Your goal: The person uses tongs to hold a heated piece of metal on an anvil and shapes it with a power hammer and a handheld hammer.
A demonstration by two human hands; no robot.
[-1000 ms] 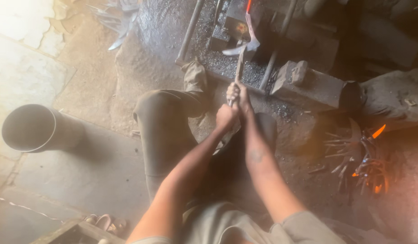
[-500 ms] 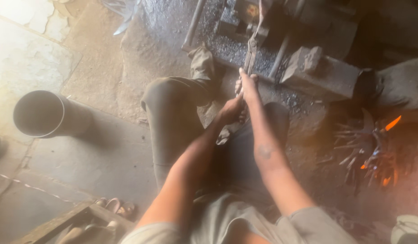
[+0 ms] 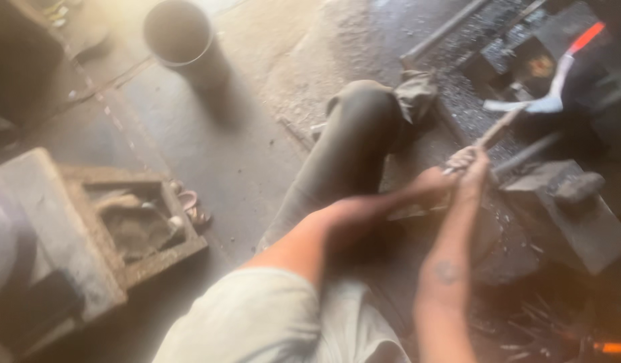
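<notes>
Fingers (image 3: 466, 160) of both hands grip the hammer handle (image 3: 498, 129); its head (image 3: 525, 105) lies beyond.

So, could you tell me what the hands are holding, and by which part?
Both hands, right hand and left hand, grip a hammer by its wooden handle's lower end.

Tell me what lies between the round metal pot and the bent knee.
Head view: only bare, dusty floor lies between the pot and the knee.

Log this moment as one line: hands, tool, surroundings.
left hand: grips wooden handle | right hand: grips same handle | metal head: over dark block | metal bucket: far left
</notes>
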